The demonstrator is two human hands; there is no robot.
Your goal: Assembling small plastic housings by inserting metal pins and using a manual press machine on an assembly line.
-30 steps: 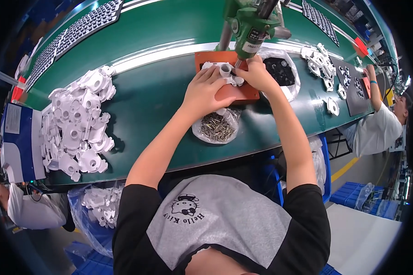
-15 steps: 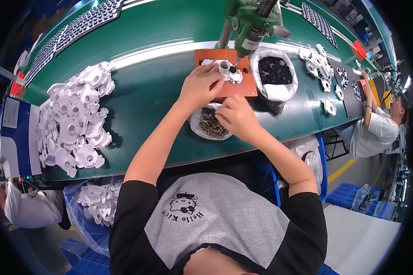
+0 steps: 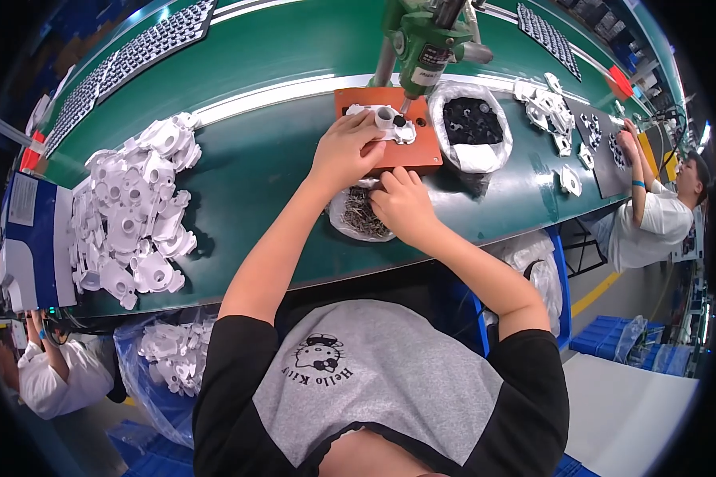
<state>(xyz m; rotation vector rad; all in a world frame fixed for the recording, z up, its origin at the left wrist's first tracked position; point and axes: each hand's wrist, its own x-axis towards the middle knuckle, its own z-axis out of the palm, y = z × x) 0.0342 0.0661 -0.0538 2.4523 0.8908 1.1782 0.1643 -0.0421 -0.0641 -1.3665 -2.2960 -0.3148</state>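
My left hand (image 3: pixel 345 151) grips a white plastic part (image 3: pixel 404 133) lying on an orange block (image 3: pixel 428 151). A short round tube stands up from that part, with a small black piece (image 3: pixel 398 121) beside it. My right hand (image 3: pixel 406 208) is closed, fingertips pressed together, between the block's near edge and a bag-lined bowl of small metal pins (image 3: pixel 359 213). Whatever those fingertips hold is too small to make out. Just above the white part is the tip of a green press (image 3: pixel 426 56).
A heap of white plastic parts (image 3: pixel 127 215) covers the table's left. Right of the block stands a white bag of black pieces (image 3: pixel 473 123), then more white parts (image 3: pixel 545 107). Key-like trays (image 3: pixel 147 52) lie far back. A co-worker (image 3: pixel 652 207) sits at right, another (image 3: pixel 64 374) at lower left.
My right hand has moved a little up and left, from over the pin bowl toward the block's near edge. My left hand stays on the white part.
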